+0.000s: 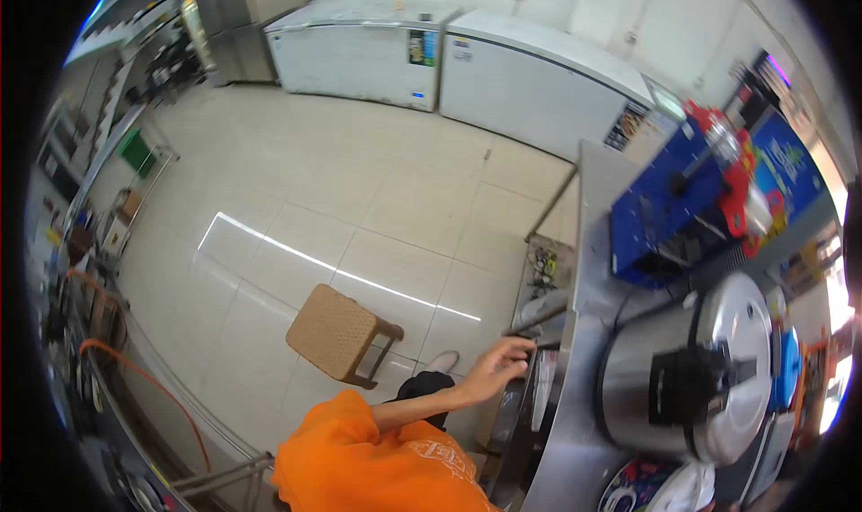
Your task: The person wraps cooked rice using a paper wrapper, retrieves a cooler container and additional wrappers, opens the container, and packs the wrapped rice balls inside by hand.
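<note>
My left hand reaches from an orange sleeve to the edge of the steel counter. Its fingers are loosely bent and apart, with nothing visible held in them. They are beside the top corner of an open drawer under the counter; whether they touch it I cannot tell. Something white and flat, like paper, shows inside the drawer. My right hand is out of view. On the counter, close to the drawer, stands a large steel cooker with a black latch.
Behind the cooker is a blue machine with red parts on the steel counter. A brown woven-pattern stool stands on the tiled floor. White chest freezers line the far wall. An orange hose runs along the left.
</note>
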A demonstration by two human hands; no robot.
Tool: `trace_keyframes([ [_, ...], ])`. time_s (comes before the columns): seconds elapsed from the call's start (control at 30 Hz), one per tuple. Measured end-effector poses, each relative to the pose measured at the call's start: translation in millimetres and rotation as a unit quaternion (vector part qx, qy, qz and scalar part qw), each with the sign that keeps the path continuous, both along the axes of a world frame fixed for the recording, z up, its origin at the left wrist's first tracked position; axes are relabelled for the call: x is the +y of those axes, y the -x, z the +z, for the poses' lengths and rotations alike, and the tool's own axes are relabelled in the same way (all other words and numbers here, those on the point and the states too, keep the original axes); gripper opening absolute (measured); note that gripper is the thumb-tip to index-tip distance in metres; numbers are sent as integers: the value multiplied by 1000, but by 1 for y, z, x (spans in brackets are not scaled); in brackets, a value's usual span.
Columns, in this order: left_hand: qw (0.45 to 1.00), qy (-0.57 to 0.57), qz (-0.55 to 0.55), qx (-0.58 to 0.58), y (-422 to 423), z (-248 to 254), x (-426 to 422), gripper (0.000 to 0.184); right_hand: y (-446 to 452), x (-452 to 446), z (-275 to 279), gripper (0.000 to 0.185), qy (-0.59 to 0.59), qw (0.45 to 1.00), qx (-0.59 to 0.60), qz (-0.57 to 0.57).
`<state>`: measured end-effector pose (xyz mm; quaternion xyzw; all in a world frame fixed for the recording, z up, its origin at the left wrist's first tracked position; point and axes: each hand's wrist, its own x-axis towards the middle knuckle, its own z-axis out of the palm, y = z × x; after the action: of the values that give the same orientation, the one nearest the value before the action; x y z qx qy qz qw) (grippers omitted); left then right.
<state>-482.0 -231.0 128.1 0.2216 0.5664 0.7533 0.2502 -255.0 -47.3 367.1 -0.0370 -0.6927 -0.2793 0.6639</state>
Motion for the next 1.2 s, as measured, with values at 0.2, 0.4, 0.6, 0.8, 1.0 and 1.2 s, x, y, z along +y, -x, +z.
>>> trace_keyframes([
  [0.2, 993, 13, -61, 104, 67, 6, -8, 27, 99, -8, -109, 52, 504, 859, -71, 58],
  [0.4, 974, 112, -30, 195, 170, 28, -52, 24, 312, -69, -155, 30, 681, 674, -139, 248],
  [0.6, 972, 136, 79, 173, 267, 38, -70, 25, 437, -94, -163, 17, 575, 581, -437, 375],
  [0.8, 981, 122, 46, 143, 356, 15, -19, 27, 534, -55, -184, 17, 675, 500, -436, 324],
  [1.0, 965, 173, -111, 162, 449, -9, 60, 33, 640, 14, -198, 25, 737, 461, -395, 297],
  [1.2, 863, 282, -300, 293, 575, 3, 160, 45, 765, 124, -177, 30, 684, 583, -333, 286],
])
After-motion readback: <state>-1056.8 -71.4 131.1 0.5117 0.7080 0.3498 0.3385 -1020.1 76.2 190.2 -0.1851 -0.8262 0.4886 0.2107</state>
